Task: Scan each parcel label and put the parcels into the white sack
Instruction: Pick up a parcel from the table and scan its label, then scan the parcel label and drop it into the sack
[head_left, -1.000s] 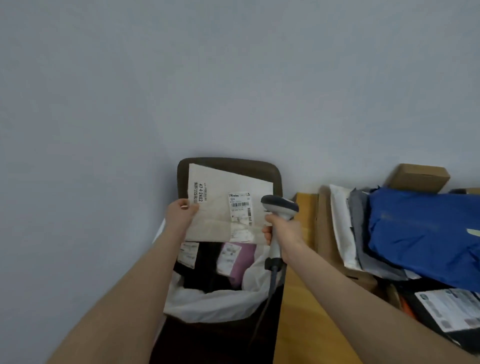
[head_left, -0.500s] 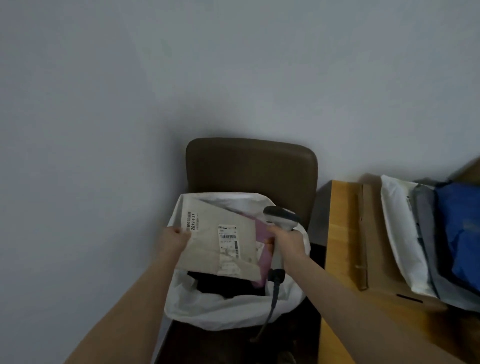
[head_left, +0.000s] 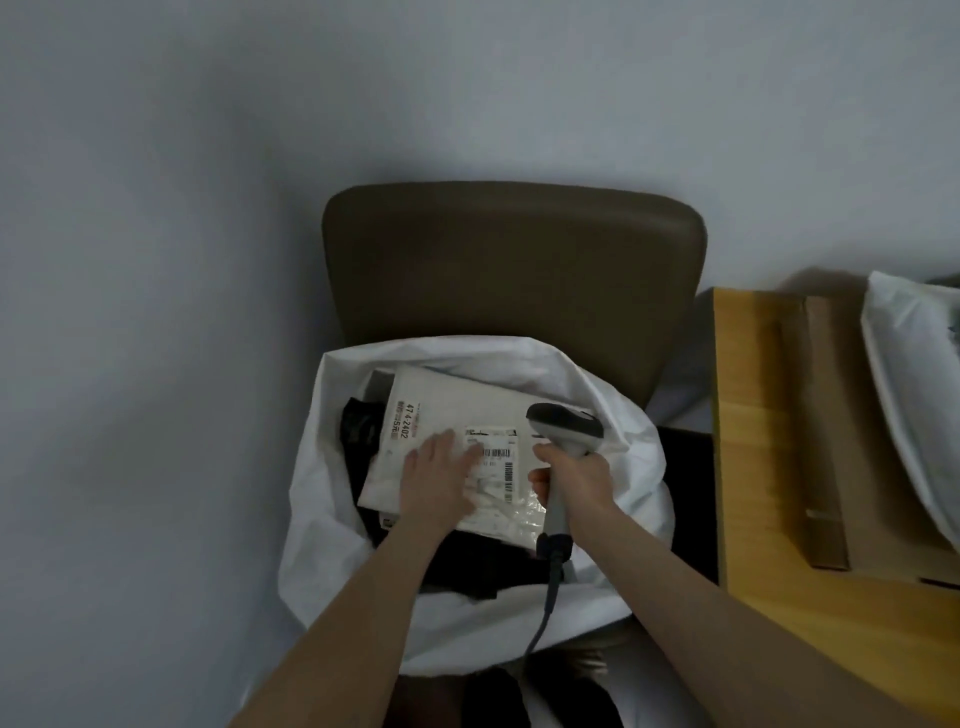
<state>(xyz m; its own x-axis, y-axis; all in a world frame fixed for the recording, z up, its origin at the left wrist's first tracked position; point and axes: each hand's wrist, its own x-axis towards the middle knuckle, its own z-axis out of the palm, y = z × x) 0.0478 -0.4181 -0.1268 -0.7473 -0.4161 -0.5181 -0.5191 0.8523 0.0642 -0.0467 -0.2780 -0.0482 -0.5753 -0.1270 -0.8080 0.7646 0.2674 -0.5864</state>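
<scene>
A flat white parcel (head_left: 447, 410) with a barcode label lies inside the open white sack (head_left: 618, 431), on top of dark parcels (head_left: 358, 431). My left hand (head_left: 439, 480) rests flat on the parcel with its fingers straight. My right hand (head_left: 574, 480) grips the handle of a grey barcode scanner (head_left: 563, 426) just right of the label, over the sack's mouth. The scanner's cable hangs down toward me.
The sack sits on a brown chair (head_left: 509, 260) against a grey wall. To the right stands a wooden table (head_left: 753, 467) with a flat cardboard piece (head_left: 831, 415) and a white mailer bag (head_left: 914, 395) at the frame's edge.
My left hand lowered the white parcel from in front of the chair back into the sack and now lies flat on it. The view tilted down and left.
</scene>
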